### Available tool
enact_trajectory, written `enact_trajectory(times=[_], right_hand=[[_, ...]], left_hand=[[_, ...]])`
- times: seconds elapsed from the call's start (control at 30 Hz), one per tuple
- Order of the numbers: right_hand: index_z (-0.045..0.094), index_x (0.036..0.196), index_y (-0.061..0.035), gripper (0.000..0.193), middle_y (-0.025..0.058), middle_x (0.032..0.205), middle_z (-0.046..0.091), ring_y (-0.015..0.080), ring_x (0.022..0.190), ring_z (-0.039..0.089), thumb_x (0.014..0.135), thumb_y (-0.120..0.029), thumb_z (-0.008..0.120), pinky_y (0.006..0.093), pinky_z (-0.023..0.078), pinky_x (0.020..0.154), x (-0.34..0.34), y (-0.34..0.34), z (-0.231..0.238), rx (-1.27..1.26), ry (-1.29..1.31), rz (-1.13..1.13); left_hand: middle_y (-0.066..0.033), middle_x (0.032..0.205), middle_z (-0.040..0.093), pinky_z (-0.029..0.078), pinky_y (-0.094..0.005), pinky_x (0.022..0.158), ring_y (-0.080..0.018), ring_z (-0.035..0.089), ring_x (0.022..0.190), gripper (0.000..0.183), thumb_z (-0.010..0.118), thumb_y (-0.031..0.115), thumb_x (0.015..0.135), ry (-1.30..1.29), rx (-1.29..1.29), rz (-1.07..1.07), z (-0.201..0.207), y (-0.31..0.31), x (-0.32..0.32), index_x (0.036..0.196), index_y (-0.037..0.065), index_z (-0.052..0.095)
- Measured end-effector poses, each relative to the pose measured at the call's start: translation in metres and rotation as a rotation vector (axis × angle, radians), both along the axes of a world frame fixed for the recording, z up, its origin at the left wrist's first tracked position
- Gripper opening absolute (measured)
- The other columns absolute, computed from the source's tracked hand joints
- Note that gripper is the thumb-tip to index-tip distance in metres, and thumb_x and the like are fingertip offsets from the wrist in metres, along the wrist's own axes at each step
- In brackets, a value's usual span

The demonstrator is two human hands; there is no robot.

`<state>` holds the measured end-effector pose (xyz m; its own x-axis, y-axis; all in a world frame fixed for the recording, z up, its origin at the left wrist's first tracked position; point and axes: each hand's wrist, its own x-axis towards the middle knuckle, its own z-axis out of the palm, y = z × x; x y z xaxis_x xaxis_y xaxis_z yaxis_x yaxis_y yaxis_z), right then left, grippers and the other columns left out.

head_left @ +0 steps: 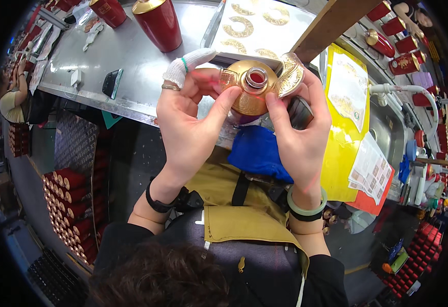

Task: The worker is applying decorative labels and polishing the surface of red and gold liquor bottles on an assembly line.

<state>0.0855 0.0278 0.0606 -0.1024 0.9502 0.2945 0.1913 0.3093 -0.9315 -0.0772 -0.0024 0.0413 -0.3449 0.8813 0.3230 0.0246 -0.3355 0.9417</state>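
Observation:
A bottle with a gold shoulder and an open neck stands upright in front of me, its lower body mostly hidden. A curved, embossed gold sticker reaches around the far side of its neck. My left hand pinches the sticker's left end, thumb against the gold shoulder; white fabric covers its index finger. With the thumb on the bottle's right side, my right hand grips the sticker's right part, which stands away from the shoulder. A dark, rounded object shows by the right palm, partly hidden.
Behind the bottle, a white sheet carries several C-shaped gold stickers. Red bottles stand at the metal table's far left; a phone lies near its edge. A wooden post rises beyond my right hand, beside yellow sheeting.

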Motion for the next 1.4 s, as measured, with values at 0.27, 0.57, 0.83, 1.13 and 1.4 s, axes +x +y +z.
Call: enact_trajectory(times=[0.27,0.57,0.83,1.13,1.4], right_hand=[[0.057,0.135,0.0005,0.048,0.0022,0.083,0.061,0.0069,0.072,0.056,0.089,0.002,0.072,0.0222,0.046,0.063,0.0003,-0.0002,0.0016,0.011,-0.023,0.003],[0.057,0.135,0.0009,0.048,0.0023,0.083,0.06,0.0067,0.072,0.056,0.089,0.001,0.073,0.0223,0.046,0.062,0.0001,0.0003,0.0011,0.004,-0.023,0.003],[0.057,0.135,0.0015,0.05,0.0021,0.082,0.059,0.0068,0.072,0.056,0.088,0.001,0.073,0.0223,0.046,0.062,0.0012,0.0002,0.0004,0.005,-0.03,0.01],[0.057,0.135,0.0018,0.05,0.0023,0.082,0.059,0.0069,0.073,0.056,0.088,0.002,0.073,0.0224,0.046,0.062,0.0009,-0.0005,0.0026,-0.003,-0.034,0.004],[0.056,0.135,0.002,0.05,0.0021,0.084,0.059,0.0069,0.074,0.056,0.088,0.002,0.073,0.0222,0.046,0.063,0.0006,-0.0009,0.0024,-0.014,-0.051,0.006]], left_hand=[[-0.0075,0.106,0.067,0.053,-0.0253,0.083,-0.0105,0.064,0.09,0.049,0.078,-0.004,0.088,0.012,-0.032,-0.003,0.0025,-0.0001,-0.0001,0.13,-0.005,0.054],[-0.0079,0.105,0.068,0.054,-0.0252,0.083,-0.0109,0.065,0.09,0.049,0.078,-0.004,0.088,-0.006,-0.017,-0.012,0.0038,0.0006,-0.0012,0.13,-0.005,0.054],[-0.0069,0.101,0.068,0.054,-0.0251,0.082,-0.0107,0.065,0.087,0.044,0.079,-0.004,0.087,0.0,-0.032,-0.005,0.0044,-0.0007,-0.0017,0.124,-0.005,0.055],[-0.0079,0.104,0.068,0.054,-0.0258,0.086,-0.0118,0.066,0.092,0.055,0.077,-0.006,0.087,0.04,-0.052,-0.03,0.0069,-0.0013,-0.0046,0.134,-0.004,0.049],[-0.0074,0.104,0.068,0.055,-0.0261,0.085,-0.0121,0.066,0.091,0.056,0.078,-0.005,0.087,0.012,-0.035,-0.015,0.0053,-0.0019,-0.0025,0.136,-0.005,0.05]])
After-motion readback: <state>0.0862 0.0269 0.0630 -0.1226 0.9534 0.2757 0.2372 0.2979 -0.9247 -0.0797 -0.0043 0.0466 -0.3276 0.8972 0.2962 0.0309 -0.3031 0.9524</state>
